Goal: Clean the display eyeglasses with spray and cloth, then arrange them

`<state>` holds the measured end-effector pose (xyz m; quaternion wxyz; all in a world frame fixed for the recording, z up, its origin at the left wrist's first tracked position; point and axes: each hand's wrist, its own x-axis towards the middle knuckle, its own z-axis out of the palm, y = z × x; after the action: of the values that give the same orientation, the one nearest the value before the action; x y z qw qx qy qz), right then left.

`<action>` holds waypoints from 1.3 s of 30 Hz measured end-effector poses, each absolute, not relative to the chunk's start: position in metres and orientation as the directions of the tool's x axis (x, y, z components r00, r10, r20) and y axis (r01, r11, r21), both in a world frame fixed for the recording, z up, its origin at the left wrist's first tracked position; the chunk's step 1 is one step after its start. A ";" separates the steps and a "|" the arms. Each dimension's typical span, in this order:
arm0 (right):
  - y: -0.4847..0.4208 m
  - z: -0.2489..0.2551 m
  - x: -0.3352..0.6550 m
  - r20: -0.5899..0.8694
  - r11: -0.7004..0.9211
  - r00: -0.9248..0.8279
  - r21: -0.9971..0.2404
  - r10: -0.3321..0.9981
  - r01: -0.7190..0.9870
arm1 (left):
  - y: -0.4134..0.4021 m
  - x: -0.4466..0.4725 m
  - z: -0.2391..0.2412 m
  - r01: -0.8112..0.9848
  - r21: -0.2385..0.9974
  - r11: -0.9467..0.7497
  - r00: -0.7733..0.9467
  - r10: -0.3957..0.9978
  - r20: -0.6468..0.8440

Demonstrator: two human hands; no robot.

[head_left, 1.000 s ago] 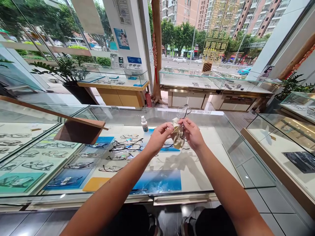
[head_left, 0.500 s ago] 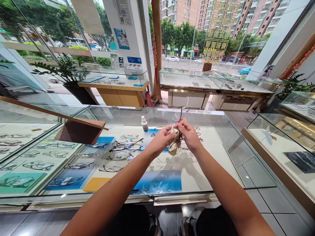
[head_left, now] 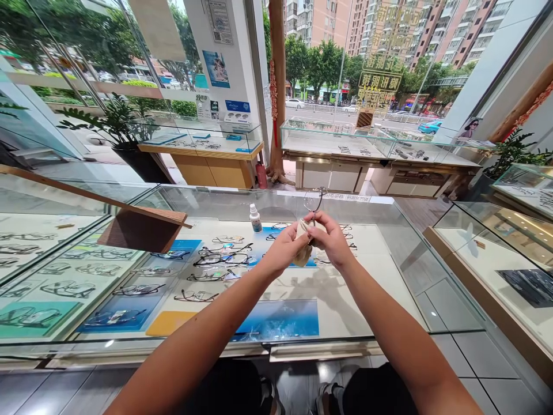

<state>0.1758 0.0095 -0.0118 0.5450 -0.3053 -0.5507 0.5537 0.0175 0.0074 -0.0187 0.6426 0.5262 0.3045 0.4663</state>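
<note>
A pair of eyeglasses (head_left: 320, 199) is held up over the glass counter, one lens pointing away from me. My right hand (head_left: 332, 239) is closed around the frame, thumb and fingers pinching it near the middle. A beige cleaning cloth (head_left: 303, 257) hangs bunched below the frame. My left hand (head_left: 286, 243) is closed on this cloth and presses it against the part of the glasses between both hands. The fingers and cloth hide the lower lens. Just left of my hands, a small white bottle (head_left: 255, 220) stands upright on the counter.
The glass display case (head_left: 358, 311) holds rows of eyeglasses (head_left: 222, 256) beneath its top. A brown slatted wooden stand (head_left: 142, 227) is at the left. Another display case (head_left: 475, 242) stands at the right, and more cases line the window.
The glasses have turned slightly in my hands, so the raised lens shows more openly. My right fingers have shifted along the frame, and the cloth is drawn up a little.
</note>
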 end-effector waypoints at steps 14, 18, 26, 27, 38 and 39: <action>0.012 -0.008 0.175 0.305 0.261 -0.174 -0.936 0.936 -0.237 | -0.001 0.020 -0.008 -0.254 0.964 -0.074 0.373 0.912 0.169; 0.014 -0.010 0.175 0.337 0.290 -0.169 -0.923 0.926 -0.252 | 0.000 0.023 -0.010 -0.288 0.955 -0.070 0.320 0.933 0.165; 0.016 -0.014 0.173 0.273 0.219 -0.103 -0.905 0.957 -0.363 | -0.001 0.024 -0.008 -0.290 0.954 -0.079 0.299 0.939 0.169; 0.017 -0.014 0.172 0.243 0.191 -0.091 -0.902 0.966 -0.387 | -0.001 0.024 -0.008 -0.288 0.955 -0.075 0.305 0.938 0.165; 0.014 -0.014 0.171 0.354 0.283 -0.129 -0.880 0.926 -0.383 | 0.000 0.026 -0.009 -0.303 0.947 -0.102 0.266 0.946 0.187; 0.014 -0.013 0.171 0.355 0.286 -0.125 -0.880 0.926 -0.379 | 0.001 0.026 -0.009 -0.305 0.946 -0.112 0.260 0.945 0.195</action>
<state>0.1708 0.0138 -0.0133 0.6076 -0.2612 -0.5235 0.5371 0.0260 0.0006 -0.0089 0.5933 0.5275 0.3037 0.5268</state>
